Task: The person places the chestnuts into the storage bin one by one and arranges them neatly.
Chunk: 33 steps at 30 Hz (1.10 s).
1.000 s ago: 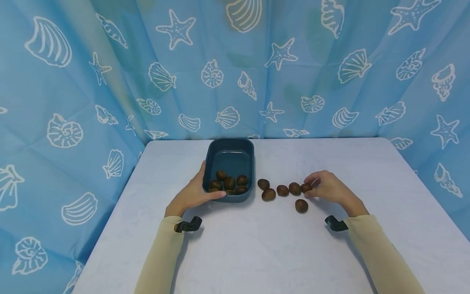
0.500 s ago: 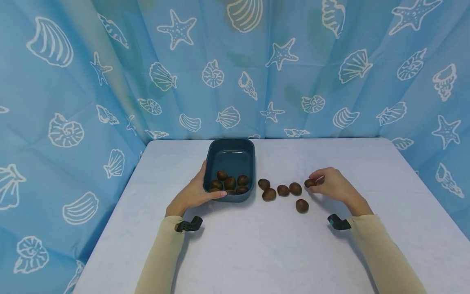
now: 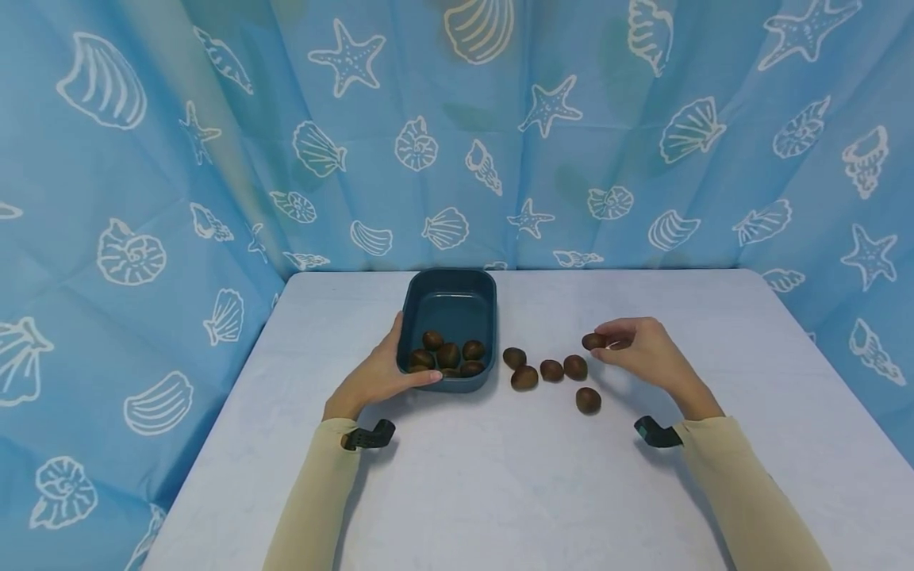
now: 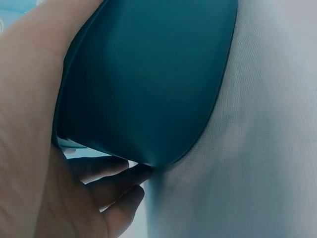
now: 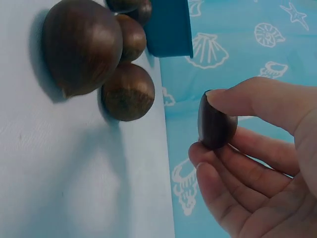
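Note:
My left hand (image 3: 371, 373) holds a dark blue rectangular dish (image 3: 450, 277) by its near left corner. Its thumb lies over the near rim, and the fingers reach along the left side; in the left wrist view they curl against the dish wall (image 4: 143, 89). Several brown chestnuts (image 3: 447, 354) lie in the near half of the dish. My right hand (image 3: 643, 349) pinches one chestnut (image 5: 215, 121) between thumb and fingers, raised above the table. More chestnuts (image 3: 575, 367) lie loose between the dish and my right hand, with a separate one (image 3: 589, 400) nearer me.
A white cloth (image 3: 485, 484) covers the table. Behind it and to both sides hangs a blue curtain (image 3: 400, 190) with white shell prints. A dark wrist camera (image 3: 369, 435) sits on the left sleeve, another camera (image 3: 657, 432) on the right.
My right hand has lifted the chestnut from the right end of the row, drawing it right and then up and slightly left. My left hand and the dish stay put.

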### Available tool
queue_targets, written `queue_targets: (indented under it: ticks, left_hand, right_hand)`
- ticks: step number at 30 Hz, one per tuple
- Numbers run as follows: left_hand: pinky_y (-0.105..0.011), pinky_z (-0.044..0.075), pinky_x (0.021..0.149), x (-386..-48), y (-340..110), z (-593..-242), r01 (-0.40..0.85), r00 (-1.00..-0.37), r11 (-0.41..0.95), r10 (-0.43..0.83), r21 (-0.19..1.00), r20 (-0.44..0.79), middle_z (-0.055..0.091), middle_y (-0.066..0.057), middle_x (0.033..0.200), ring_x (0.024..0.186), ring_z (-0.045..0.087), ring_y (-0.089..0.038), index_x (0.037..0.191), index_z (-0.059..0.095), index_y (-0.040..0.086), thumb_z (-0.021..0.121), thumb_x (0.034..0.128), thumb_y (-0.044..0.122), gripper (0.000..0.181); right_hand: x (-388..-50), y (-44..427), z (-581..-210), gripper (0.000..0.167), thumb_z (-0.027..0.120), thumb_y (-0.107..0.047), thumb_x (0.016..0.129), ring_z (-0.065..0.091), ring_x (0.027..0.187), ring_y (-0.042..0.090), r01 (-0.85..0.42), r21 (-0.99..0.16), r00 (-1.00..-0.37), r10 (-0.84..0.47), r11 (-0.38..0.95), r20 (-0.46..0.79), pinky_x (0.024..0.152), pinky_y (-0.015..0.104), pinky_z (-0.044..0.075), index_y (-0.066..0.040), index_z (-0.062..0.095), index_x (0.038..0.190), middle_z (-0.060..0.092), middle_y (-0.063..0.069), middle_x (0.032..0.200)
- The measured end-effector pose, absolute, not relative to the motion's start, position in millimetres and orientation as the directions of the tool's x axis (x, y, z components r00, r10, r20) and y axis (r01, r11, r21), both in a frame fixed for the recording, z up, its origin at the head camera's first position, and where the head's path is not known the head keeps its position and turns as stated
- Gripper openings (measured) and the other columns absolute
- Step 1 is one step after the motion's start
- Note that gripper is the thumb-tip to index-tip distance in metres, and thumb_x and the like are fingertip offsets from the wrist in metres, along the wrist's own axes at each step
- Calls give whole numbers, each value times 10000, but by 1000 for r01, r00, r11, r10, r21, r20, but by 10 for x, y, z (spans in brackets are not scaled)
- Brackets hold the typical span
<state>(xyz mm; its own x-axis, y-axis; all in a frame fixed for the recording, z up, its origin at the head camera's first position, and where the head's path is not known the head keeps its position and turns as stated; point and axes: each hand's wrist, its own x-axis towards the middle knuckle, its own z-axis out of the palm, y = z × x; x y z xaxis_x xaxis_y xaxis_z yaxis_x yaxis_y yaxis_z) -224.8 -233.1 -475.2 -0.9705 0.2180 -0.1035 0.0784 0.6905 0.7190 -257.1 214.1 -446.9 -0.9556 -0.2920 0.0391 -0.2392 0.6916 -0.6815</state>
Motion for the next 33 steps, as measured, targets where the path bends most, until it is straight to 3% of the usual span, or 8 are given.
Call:
queue_targets:
  ticks: [7, 13, 27, 33]
  left_hand:
    - [-658, 223, 1260, -2252, -2316, -4740, 71, -968, 694, 221, 716, -119, -25, -13, 1768, 1635, 106, -326, 1660, -146, 272, 774, 746, 751, 1382]
    - [-655, 214, 1265, -2243, -2332, -4751, 70, -969, 691, 219, 719, -116, -39, -8, 1766, 1637, 91, -322, 1655, -154, 288, 766, 739, 767, 1383]
    - [-668, 233, 1253, -2249, -2331, -4762, 98, -970, 681, 229, 726, -84, -8, 3, 1768, 1633, 123, -327, 1660, -137, 297, 778, 764, 726, 1350]
    - [-659, 228, 1259, -2247, -2335, -4758, 87, -970, 683, 224, 726, -95, -23, 11, 1766, 1635, 115, -315, 1657, -146, 293, 772, 766, 730, 1353]
  right_hand:
    - [-2571, 2050, -4410, 406, 769, -246, 923, 714, 1102, 336, -244, -723, -954, -292, 646, 60, 964, 480, 586, -17, 714, 1254, 745, 172, 1226]
    - [-2619, 1890, -4326, 394, 771, -224, 927, 703, 1125, 340, -260, -752, -948, -307, 605, 81, 1002, 533, 570, -32, 705, 1264, 732, 168, 1236]
    - [-2777, 1483, -4268, 443, 786, -305, 923, 725, 1114, 305, -233, -837, -949, -306, 495, 83, 980, 459, 592, -37, 707, 1268, 737, 157, 1242]
    - [-2828, 1293, -4222, 433, 795, -314, 916, 729, 1106, 298, -237, -853, -946, -309, 466, 94, 986, 483, 592, -51, 717, 1251, 746, 147, 1224]
